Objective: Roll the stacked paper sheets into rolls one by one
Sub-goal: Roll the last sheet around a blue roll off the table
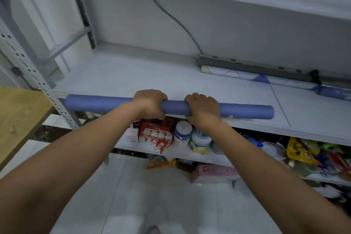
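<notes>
Paper roll (106, 103): blue, rolled into a long tight tube, lying crosswise along the front edge of the shelf and held near its middle by both hands.

Nearest the camera, two bare forearms reach forward over a pale tiled floor (152, 195). A wooden table (19, 116) stands at the left edge.

Below the roll, a lower shelf carries a red box (152, 129), a white jar (182, 133) just beside it, and a yellow packet (300, 150) among mixed packets to the right. A pink pack (212, 173) sits on the level beneath.

Left hand (150, 103): closed round the roll, fingers curled over the top of the tube, thumb not visible. Right hand (204, 109): closed round the roll in the same manner, knuckles up, fingers wrapped over the far side. The hands are near each other, with a short bare length of tube between them. Both tube ends project well beyond the hands.

The roll rests on a stack of white paper sheets (133, 78) that covers the shelf surface; the layered sheet edges show at the front right.

At the rear right of the stack lies a second roll (237, 74), pale with blue patches, just beside a grey bar (247, 64). A dark cable (171, 15) runs down the back panel to that bar. A perforated metal upright (28, 66) frames the shelf on the left
</notes>
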